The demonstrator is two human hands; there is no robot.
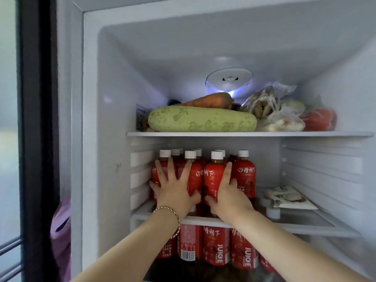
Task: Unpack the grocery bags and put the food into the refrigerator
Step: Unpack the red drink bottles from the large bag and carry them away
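The refrigerator [91,102] is seen with its door open, and both hands are held against a cluster of red juice bottles [246,176] with white caps, which stand upright on the left half of the middle shelf [201,220].

The left hand [173,192] (a thin bracelet [175,213] is worn at its wrist) is laid flat on the two leftmost front bottles. Its fingers [170,167] are released, straight and widely spread, and nothing is clasped by them. The thumb is stretched toward the right.

The right hand [227,197] is placed against the centre front bottle. Its fingers [228,169] are extended upward along that bottle's right side, in the gap beside the next bottle, while the thumb is stretched across the bottle's lower front. The fingers are not clenched.

On the same shelf, well to the right, a flat coconut packet [291,198] is lying. More red bottles [216,248] are stored below the shelf.

On the top shelf [244,134] a pale green squash [201,119] is laid lengthwise at the front, a carrot [209,100] is resting behind it, and bagged foods [262,104] are piled at the right.
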